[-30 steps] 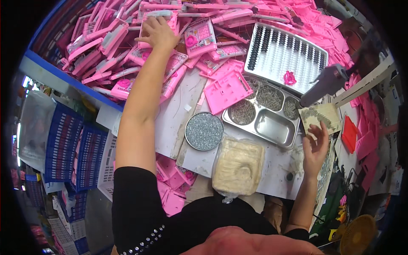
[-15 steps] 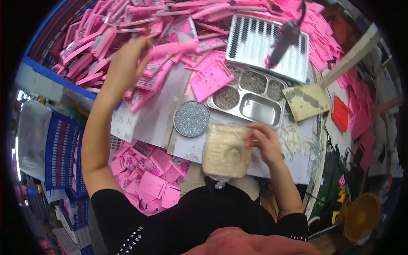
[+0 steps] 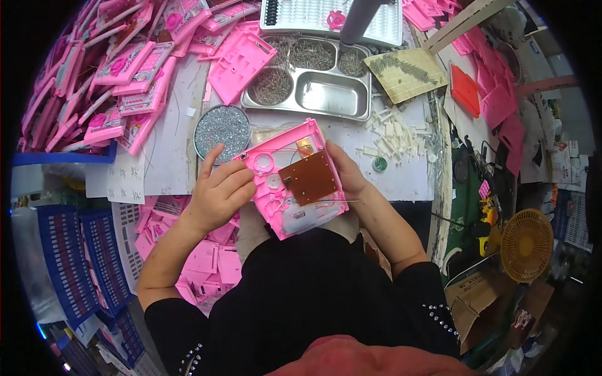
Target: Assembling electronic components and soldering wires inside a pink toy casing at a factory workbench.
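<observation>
In front of me, a pink plastic toy housing (image 3: 291, 216) lies tilted with its inside facing up. It holds a brown circuit board (image 3: 310, 178), thin wires and a small speaker-like ring. My right hand (image 3: 348, 172) grips its right edge, thumb on the rim and the other fingers hidden underneath. At the left edge, my left hand (image 3: 219, 191) has loosely bent, separated fingers, its index finger raised toward a round dish (image 3: 221, 133) of small grey metal pieces. Whether its fingertips touch the housing I cannot tell. The housing mostly hides a cream block (image 3: 266, 133).
A steel compartment tray (image 3: 335, 94) holds small screws, below a white rack (image 3: 376, 28) and a dark hanging tool (image 3: 360, 19). White plastic pieces (image 3: 401, 135) lie scattered at right, near a yellowish board (image 3: 407, 69). Pink housings (image 3: 135, 81) are heaped at left.
My left hand has come back from the heap, and a pink housing now lies over the cream block. My right hand has moved from beside the block onto the housing. The view has shifted.
</observation>
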A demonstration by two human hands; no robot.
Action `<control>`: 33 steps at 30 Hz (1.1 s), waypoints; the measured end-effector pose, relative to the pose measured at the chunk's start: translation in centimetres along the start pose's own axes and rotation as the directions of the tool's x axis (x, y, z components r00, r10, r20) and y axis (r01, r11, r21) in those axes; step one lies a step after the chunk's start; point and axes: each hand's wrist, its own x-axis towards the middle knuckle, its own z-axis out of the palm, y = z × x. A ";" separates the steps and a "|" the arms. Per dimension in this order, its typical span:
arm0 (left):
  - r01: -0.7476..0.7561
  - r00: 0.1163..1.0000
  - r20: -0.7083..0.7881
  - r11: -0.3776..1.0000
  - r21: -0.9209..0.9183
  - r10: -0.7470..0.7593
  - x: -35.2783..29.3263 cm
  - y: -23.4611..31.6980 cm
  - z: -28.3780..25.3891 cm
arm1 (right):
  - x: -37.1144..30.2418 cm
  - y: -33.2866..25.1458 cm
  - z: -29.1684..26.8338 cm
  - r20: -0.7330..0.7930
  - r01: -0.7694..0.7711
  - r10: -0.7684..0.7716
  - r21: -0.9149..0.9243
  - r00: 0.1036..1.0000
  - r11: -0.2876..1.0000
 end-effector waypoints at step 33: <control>0.241 0.970 0.093 0.870 -0.430 -0.223 -2.7 5.5 6.9 | 1.7 -7.5 2.0 -0.244 -0.287 -0.196 -0.929 0.950 -0.233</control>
